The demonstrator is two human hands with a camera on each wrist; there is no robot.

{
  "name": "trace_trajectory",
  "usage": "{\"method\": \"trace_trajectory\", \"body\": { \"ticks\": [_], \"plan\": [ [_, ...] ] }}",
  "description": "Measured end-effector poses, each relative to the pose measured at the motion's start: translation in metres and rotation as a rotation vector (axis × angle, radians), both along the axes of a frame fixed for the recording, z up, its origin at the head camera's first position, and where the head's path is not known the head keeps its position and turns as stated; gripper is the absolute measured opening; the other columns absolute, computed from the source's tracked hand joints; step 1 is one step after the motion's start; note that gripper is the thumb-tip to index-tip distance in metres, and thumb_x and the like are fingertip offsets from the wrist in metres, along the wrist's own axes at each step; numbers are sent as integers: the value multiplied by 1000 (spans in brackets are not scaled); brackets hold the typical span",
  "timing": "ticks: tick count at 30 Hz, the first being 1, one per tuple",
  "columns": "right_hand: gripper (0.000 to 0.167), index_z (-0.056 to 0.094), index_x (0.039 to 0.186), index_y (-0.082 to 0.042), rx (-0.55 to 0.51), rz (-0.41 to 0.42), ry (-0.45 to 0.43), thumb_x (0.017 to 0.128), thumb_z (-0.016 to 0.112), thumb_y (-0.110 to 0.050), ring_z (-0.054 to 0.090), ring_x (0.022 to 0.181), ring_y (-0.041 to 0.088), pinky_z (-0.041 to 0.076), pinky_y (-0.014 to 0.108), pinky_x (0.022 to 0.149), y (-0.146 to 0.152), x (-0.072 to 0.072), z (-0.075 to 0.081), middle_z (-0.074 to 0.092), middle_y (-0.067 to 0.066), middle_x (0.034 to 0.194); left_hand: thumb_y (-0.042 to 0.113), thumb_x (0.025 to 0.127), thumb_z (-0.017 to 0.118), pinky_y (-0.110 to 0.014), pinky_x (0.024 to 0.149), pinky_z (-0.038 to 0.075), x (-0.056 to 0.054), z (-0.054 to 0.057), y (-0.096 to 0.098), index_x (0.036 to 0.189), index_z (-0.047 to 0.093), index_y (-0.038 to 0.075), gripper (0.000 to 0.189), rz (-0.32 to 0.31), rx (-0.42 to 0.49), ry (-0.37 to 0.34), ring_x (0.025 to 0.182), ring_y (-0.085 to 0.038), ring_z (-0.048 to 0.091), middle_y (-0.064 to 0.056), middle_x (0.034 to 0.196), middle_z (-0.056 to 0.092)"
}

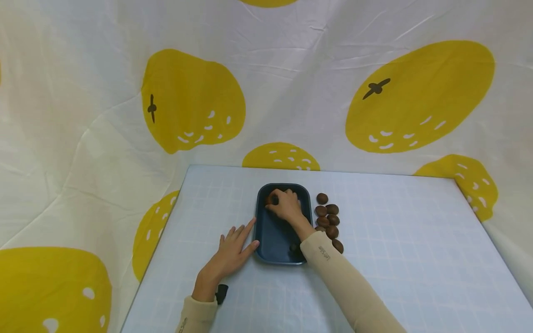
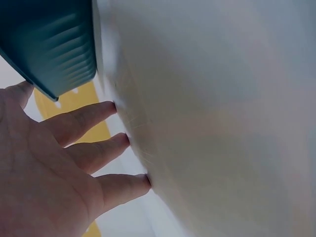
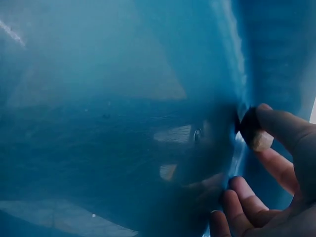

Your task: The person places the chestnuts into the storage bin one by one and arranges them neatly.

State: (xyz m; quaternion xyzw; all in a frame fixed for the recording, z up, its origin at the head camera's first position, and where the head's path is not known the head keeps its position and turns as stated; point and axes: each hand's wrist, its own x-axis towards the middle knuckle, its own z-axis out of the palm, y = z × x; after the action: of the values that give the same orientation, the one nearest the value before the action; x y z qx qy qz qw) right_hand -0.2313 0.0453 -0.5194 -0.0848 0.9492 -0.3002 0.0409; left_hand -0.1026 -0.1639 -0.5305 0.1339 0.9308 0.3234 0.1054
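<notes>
My right hand (image 1: pixel 287 206) reaches into the dark blue tray (image 1: pixel 276 233) near its far left corner. It pinches a brown chestnut (image 1: pixel 268 200) between thumb and finger; in the right wrist view the chestnut (image 3: pixel 260 140) shows a dark body and a pale end, low at the tray wall. The other fingers of the right hand (image 3: pixel 294 212) stay apart from the chestnut. My left hand (image 1: pixel 230 254) has its fingers spread on the table beside the tray's left side. In the left wrist view, fingertips of this hand (image 2: pixel 54 163) touch the tabletop and one digit meets the tray rim (image 2: pixel 49 95).
Several chestnuts (image 1: pixel 332 231) lie in rough columns on the table right of the tray, partly hidden by the right sleeve (image 1: pixel 345 277). The pale checked tabletop (image 1: pixel 416 240) stretches right. A white cloth with yellow fruit shapes (image 1: pixel 291 101) hangs behind the table.
</notes>
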Motion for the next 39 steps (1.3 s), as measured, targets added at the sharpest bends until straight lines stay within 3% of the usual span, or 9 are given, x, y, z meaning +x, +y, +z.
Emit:
{"method": "trace_trajectory", "body": {
  "ticks": [7,19,29,39],
  "plan": [
    [41,67,125,-19,21,-16,-16,89,77,-37,49,108,35,42,52,87,0,1,0,57,16,121,64,101,38,-76,106,5,1,1,0,160,14,42,68,-6,-4,7,145,-50,19,-18,158,34],
    [46,65,127,-10,-54,-25,12,90,77,-33,55,112,37,47,51,91,4,1,8,58,20,123,63,101,39,-76,107,5,-1,2,1,160,15,41,68,-8,-3,3,145,-50,18,-17,158,33],
    [46,64,127,-6,-166,-20,18,92,75,-32,59,105,32,49,46,88,10,4,23,61,18,118,64,101,39,-76,107,5,0,1,0,160,15,42,68,-5,-1,4,144,-51,18,-17,158,33],
    [44,65,127,-7,-225,49,47,93,74,-32,60,106,30,50,46,87,19,13,54,65,15,116,64,101,40,-76,106,4,0,3,0,160,16,40,68,-2,4,-6,144,-52,18,-17,158,33]
  ]
}}
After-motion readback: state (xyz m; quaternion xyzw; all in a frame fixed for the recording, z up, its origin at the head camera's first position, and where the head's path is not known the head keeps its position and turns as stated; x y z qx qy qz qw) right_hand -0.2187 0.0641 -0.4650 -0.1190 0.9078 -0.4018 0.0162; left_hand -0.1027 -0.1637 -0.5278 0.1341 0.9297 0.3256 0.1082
